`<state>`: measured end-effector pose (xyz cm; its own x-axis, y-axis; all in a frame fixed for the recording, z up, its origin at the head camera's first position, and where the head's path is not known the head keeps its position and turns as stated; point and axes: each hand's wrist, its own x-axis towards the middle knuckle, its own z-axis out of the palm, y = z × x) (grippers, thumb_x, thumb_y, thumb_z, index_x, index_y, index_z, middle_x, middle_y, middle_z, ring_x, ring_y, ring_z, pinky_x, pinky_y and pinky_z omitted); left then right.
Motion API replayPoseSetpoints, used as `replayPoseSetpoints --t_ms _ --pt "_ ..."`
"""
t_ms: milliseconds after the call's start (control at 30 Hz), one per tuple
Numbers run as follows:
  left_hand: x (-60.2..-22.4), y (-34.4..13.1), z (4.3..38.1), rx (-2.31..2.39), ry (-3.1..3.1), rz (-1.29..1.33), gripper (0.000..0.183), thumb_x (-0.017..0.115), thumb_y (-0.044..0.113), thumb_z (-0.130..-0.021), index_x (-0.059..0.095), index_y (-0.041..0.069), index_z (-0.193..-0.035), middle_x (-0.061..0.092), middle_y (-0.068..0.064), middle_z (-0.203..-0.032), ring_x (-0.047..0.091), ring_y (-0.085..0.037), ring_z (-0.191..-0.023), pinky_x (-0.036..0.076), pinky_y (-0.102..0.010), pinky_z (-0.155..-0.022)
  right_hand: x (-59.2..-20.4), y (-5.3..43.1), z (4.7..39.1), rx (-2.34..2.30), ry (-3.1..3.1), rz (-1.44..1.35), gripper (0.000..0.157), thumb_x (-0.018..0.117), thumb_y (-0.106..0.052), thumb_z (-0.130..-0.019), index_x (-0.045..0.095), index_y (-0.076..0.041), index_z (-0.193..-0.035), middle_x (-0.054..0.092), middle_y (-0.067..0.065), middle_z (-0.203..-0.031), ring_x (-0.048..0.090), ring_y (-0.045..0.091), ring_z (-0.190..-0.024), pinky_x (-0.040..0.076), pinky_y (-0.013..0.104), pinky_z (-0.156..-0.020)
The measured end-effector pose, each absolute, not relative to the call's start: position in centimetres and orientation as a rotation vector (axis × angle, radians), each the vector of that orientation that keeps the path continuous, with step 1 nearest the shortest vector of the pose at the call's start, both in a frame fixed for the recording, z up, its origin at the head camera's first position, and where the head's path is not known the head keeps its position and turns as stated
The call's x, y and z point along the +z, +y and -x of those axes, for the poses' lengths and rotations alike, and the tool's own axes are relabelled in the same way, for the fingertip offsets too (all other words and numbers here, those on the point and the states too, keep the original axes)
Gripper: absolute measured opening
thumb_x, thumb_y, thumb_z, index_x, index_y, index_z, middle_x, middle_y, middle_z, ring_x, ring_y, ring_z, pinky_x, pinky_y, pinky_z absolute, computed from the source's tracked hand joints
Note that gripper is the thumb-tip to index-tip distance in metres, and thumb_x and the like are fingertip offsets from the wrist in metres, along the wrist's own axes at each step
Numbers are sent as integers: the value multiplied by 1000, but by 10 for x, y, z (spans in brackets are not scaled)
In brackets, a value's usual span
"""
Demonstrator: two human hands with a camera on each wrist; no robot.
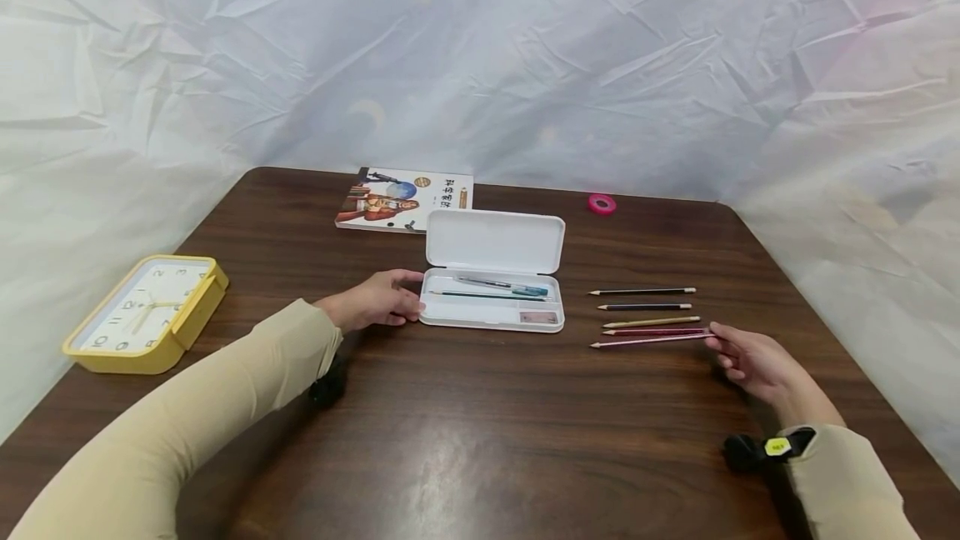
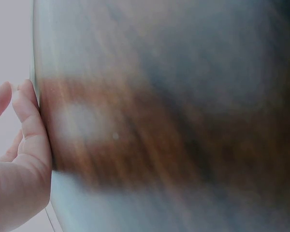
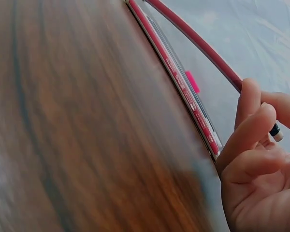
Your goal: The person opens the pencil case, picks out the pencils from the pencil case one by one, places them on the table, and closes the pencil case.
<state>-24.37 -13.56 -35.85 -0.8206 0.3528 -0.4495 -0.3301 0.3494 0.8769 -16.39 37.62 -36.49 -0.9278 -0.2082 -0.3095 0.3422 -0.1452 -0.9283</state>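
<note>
A white pencil case (image 1: 480, 320) lies with its lid (image 1: 495, 242) raised. Inside are a pen (image 1: 495, 282), a dark green pencil (image 1: 480, 295) and an eraser (image 1: 538, 317). Against the case's left end rests my left hand (image 1: 375, 300), fingers loosely extended; the left wrist view shows that hand (image 2: 24, 150) but not the case. Between thumb and fingers my right hand (image 1: 757, 361) pinches a red pencil (image 3: 198, 41) near its eraser end, its shaft tilted off the table. Several other pencils (image 1: 647, 307) lie in a row just behind it, points toward the case.
A yellow-framed clock (image 1: 142, 311) is at the table's left edge. Behind the case lies a picture book (image 1: 405, 200), partly covered by the lid. A pink tape roll (image 1: 602, 203) sits near the back edge. White cloth (image 1: 480, 65) hangs around the brown table (image 1: 480, 423).
</note>
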Motion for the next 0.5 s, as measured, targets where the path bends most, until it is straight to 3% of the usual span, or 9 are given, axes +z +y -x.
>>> replayPoseSetpoints --t_ms 400,500 --pt "-358 -135 244 1522 2026 -11 60 58 6 -83 27 9 -134 53 -12 -95 55 -17 -75 46 -28 -64 -363 385 168 -1807 2106 -385 11 55 -26 -86 59 -19 -79 63 -9 -72 46 3 -51 34 15 -42" --pt "-359 -135 245 1527 2026 2 59 59 6 -82 29 10 -133 54 -11 -93 56 -17 -74 46 -28 -63 -364 386 171 -1748 2148 -376 15 59 -32 -83 54 -17 -84 63 -10 -74 48 3 -51 35 16 -43"
